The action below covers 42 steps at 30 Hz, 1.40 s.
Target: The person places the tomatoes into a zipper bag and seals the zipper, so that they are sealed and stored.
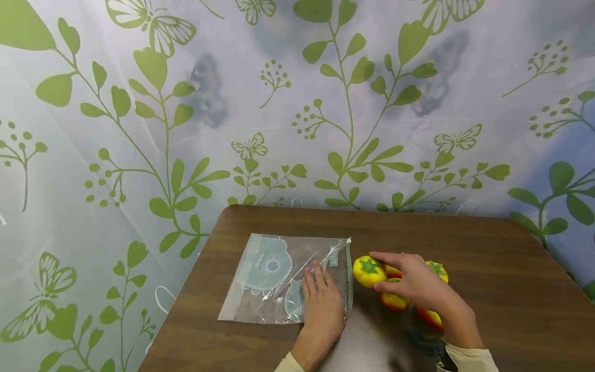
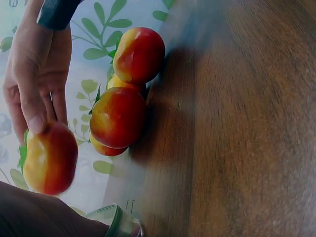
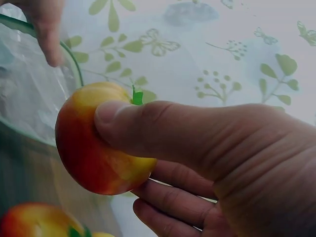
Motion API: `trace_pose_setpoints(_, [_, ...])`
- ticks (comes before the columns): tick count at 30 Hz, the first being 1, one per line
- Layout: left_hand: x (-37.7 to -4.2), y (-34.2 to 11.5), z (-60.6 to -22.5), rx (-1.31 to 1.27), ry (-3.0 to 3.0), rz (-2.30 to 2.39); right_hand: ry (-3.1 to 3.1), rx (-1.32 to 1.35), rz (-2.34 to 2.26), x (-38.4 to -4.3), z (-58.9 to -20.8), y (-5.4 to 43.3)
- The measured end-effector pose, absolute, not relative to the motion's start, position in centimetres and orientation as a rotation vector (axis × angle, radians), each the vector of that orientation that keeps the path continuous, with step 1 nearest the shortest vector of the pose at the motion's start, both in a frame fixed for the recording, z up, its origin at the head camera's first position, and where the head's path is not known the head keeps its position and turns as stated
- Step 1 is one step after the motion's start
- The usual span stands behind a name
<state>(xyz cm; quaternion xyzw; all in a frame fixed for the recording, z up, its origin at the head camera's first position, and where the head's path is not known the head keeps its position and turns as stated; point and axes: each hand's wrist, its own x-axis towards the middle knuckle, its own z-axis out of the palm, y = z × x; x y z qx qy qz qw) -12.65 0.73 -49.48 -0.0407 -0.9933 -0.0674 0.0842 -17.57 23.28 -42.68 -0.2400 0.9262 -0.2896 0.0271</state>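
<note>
A clear zip bag (image 1: 271, 266) with pale blue printing lies flat on the table, its green zip edge (image 3: 76, 64) facing right and gaping in the right wrist view. My left hand (image 1: 323, 310) rests on the bag near that edge with its fingers straight. My right hand (image 1: 425, 287) pinches a yellow-red, tomato-like fruit (image 1: 367, 272) with a green leafy cap between thumb and fingers. This fruit (image 3: 94, 148) is just right of the bag's mouth, apart from the bag. Several similar fruits (image 1: 394, 301) sit clustered under and beside my right hand, partly hidden by it.
Brown wood-grain table (image 1: 511, 289) spreads to the right of the fruits. Behind its far edge hangs a pale curtain (image 1: 279, 155) printed with green leaves and butterflies. A dark band (image 1: 429, 347) encircles the right wrist.
</note>
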Motion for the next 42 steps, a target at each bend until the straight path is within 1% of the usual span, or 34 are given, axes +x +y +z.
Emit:
trace_pose_setpoints(9, [-12.6,0.7,-49.3,-0.145,-2.979,-0.171,2.781,-0.842,-0.896,-18.9,-44.4,20.7])
trace_pose_setpoints(18, [-12.5,0.6,-49.5,-0.162,-2.949,-0.153,2.726,-0.823,-0.871,-19.7,-45.8,18.4])
trace_pose_setpoints(25, [-12.4,0.6,-49.5,-0.152,-2.933,-0.143,2.731,-0.885,-0.833,-20.0,-46.7,16.7])
trace_pose_setpoints(37, [-12.3,0.8,-49.8,-0.161,-2.898,-0.049,2.728,-0.990,-0.917,-20.7,-48.1,15.4])
trace_pose_setpoints(42, [-12.3,0.9,-49.9,-0.164,-2.884,-0.020,2.743,-0.966,-0.905,-20.6,-48.3,15.7])
